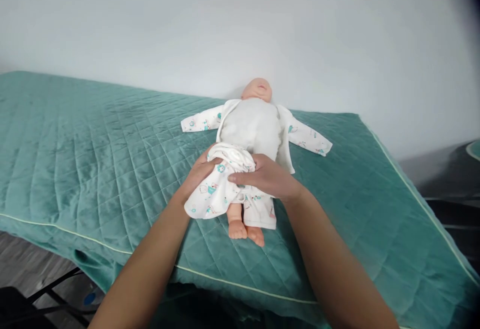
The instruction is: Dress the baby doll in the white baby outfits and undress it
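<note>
A baby doll (252, 125) lies on its back, head toward the wall and bare feet toward me. Its white printed jacket (309, 138) hangs open at the front, with both sleeves spread outward. White printed pants (210, 196) are bunched at the waistband around the doll's legs. My left hand (202, 171) grips the waistband's left side, thumb on top. My right hand (268, 176) holds its right side, thumb across the bunched cloth. Both feet stick out below the fabric. The fingers under the cloth are hidden.
The doll rests on a green quilted cover (123, 169) with pale piping along its front edge. A white wall (168, 29) stands behind. At lower left are black metal legs (56, 289) and a grey floor (26, 259).
</note>
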Motion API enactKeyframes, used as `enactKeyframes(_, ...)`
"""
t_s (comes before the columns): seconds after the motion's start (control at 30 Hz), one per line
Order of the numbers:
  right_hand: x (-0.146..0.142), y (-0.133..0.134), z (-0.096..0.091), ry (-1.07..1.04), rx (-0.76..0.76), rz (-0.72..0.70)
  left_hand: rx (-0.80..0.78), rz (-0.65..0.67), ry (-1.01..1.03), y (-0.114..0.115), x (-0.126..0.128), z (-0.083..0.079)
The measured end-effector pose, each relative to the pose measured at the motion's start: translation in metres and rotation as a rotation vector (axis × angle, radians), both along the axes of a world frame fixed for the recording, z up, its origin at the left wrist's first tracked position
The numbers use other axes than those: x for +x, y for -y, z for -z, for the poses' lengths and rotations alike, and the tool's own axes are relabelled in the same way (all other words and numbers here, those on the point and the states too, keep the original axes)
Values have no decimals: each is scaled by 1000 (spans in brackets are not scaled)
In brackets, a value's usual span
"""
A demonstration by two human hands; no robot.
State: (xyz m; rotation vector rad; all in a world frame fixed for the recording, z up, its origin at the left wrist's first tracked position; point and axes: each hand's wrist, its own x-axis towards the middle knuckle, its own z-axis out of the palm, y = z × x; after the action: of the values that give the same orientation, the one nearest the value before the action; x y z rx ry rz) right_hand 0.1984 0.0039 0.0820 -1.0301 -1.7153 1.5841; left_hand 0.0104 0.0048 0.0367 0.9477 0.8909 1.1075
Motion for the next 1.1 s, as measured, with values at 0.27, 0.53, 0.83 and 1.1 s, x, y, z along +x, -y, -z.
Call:
enactKeyframes(0.27,0,-4,13,-408,-182,200,16,-32,68,6,7,5)
enactKeyframes(0.53,-4,1,8,-196,15,131,16,-102,154,37,18,-4)
enactKeyframes(0.83,-2,13,2,205,278,123,-220,-281,278,86,26,-23)
enactKeyframes(1.1,5,15,2,524,522,17,-249,-209,239,121,33,-46)
